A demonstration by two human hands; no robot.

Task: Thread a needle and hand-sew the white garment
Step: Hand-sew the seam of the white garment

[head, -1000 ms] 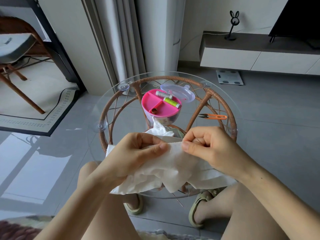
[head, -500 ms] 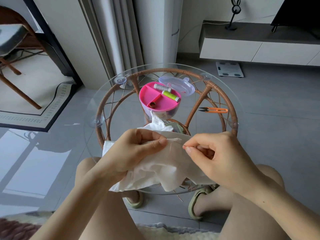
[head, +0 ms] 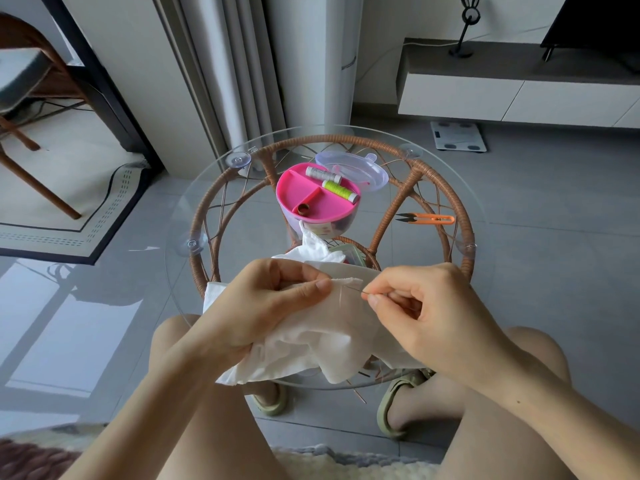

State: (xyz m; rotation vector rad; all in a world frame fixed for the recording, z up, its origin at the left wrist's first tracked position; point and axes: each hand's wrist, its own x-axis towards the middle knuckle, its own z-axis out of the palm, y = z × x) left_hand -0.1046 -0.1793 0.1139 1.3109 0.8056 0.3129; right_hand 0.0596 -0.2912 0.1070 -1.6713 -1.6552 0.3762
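While mid-stitch, centre of frame: white garment bunched in left hand grip; needle pinched by right hand at the hem — next, likely, draw needle clear, pull thread taut.

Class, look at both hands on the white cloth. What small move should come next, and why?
Probably draw the needle rightward, clear of the white garment, to pull the stitch snug. The right hand pinches the needle, whose other end sits in the garment's folded edge, and the left hand pins that fold beside it.
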